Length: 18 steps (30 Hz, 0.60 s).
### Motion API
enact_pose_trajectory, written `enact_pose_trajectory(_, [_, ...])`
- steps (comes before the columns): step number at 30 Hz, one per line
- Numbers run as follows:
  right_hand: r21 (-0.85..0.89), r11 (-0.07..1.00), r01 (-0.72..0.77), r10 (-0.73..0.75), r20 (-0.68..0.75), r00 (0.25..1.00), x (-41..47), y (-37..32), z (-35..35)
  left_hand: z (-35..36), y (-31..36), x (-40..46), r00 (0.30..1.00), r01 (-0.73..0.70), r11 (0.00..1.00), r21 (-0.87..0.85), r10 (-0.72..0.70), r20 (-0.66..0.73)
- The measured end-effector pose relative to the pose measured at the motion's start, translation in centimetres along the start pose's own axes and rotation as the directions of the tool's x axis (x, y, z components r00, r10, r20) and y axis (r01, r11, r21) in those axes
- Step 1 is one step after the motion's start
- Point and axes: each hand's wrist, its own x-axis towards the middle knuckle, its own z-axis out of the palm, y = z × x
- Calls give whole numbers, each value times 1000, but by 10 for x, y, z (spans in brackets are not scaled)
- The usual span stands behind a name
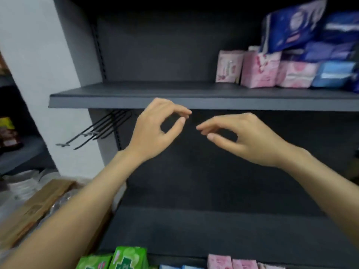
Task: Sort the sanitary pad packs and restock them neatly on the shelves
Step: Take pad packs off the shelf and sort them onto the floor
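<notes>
Here both hands hover empty below the upper shelf (120, 98) — left hand (157, 131) and right hand (242, 138), each grip loosely curled on nothing — pink packs (258, 70) above.

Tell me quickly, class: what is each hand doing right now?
Left hand: empty, fingers loosely curled, thumb near fingertips.
Right hand: empty, fingers loosely curled, holding nothing.

Above the hands (192, 129), the upper shelf (136, 94) lies bare to the left, while pink packs (260, 69) and blue packs (314, 35) crowd its right end. Below the hands the lower shelf (194, 230) is open, with green packs (116, 259) along its front edge and black hooks (97, 131) jutting out left.
</notes>
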Motion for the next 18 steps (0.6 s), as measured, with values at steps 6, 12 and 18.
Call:
enact_pose_trajectory(6, [-493, 870, 19, -140, -210, 968, 16, 93, -66, 62, -5, 108, 985, -153, 987, 40, 149, 83])
enact_pose_trajectory(12, [-567, 792, -227, -22, -397, 917, 5, 191, -126, 142, 15, 194, 990, -40, 999, 24, 37, 135])
enact_pose_trajectory(18, [-597, 572, -562, 196, -566, 801, -2, 251, -187, 210, 21, 269, 952, 292, 955, -52, -285, 113])
